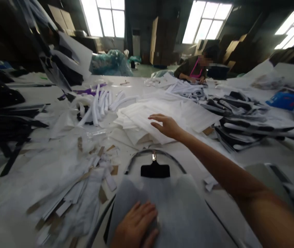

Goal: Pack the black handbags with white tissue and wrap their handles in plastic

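A bag lies in front of me, with a dark curved handle point(155, 151) and a black tab point(155, 171) with a metal fitting. A thin white sheet point(180, 210) covers most of its body, and dark edges show at both sides. My left hand point(138, 225) rests on this sheet with its fingers stretched out. Farther off, my right hand point(166, 126) reaches over a loose pile of white foam sheets point(147, 113). Its thumb and fingers are apart and hold nothing; whether the fingertips touch the top sheet, I cannot tell.
Paper and cardboard strips point(74, 196) lie at the left, behind them white padded rolls point(101, 105). Black-and-white bag parts point(250, 127) are heaped at the right, near a blue packet point(282, 100). Across the table a person point(192, 70) bends over work. Dark pieces point(4, 120) pile far left.
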Action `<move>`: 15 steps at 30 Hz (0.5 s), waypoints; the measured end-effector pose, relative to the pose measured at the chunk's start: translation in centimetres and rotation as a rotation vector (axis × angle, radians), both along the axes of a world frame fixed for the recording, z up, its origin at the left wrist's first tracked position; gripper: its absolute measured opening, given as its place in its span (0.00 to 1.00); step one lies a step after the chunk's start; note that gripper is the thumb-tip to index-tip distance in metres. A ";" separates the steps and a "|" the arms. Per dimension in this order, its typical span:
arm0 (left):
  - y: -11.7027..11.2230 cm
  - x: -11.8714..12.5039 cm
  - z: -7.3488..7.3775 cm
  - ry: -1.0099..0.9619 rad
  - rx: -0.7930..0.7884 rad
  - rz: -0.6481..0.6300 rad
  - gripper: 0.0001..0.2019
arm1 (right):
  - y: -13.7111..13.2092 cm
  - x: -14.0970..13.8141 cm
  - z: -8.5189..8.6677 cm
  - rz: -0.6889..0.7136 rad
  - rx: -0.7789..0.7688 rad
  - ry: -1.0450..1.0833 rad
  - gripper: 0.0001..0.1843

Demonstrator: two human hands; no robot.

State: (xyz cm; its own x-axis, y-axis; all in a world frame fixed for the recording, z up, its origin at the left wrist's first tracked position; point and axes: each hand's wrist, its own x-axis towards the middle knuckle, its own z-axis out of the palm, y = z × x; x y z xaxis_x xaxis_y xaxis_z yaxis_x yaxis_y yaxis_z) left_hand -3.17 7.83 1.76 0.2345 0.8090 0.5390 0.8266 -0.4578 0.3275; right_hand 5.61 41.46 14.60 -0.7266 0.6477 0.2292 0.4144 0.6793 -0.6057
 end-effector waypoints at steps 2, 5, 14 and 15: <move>-0.4 0.1 1.6 -0.017 -0.191 0.031 0.16 | -5.2 3.7 1.0 0.227 0.064 -0.011 0.16; -0.5 0.3 3.2 -0.082 -0.253 0.025 0.15 | -13.4 9.0 1.2 0.346 -0.006 -0.068 0.14; -0.9 0.7 3.7 -0.106 -0.242 -0.003 0.16 | -22.8 15.1 -4.7 0.352 0.128 -0.196 0.23; -1.0 0.6 3.9 -0.110 -0.225 -0.005 0.15 | -22.9 15.2 -4.9 0.358 0.155 -0.211 0.22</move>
